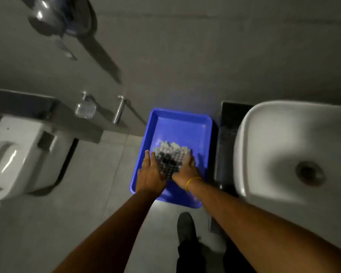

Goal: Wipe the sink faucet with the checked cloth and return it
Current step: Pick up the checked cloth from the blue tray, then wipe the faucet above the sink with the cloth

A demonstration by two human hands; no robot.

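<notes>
Cloth [170, 158] bunched, axis unclear, blue tray [182, 123]

You've got a black-and-white checked cloth [170, 158] in a bright blue tray [185, 127], a yellow band [192, 183] on your wrist, a white sink [283, 138].

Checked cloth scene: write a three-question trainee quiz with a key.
1. True or false: the cloth lies in the sink.
2. Which hands touch the cloth? A) left only B) right only C) both
3. Fill in: the tray is ____ in colour.

Key:
1. False; it is in the tray.
2. C; left hand and right hand flank it.
3. Blue.
</notes>
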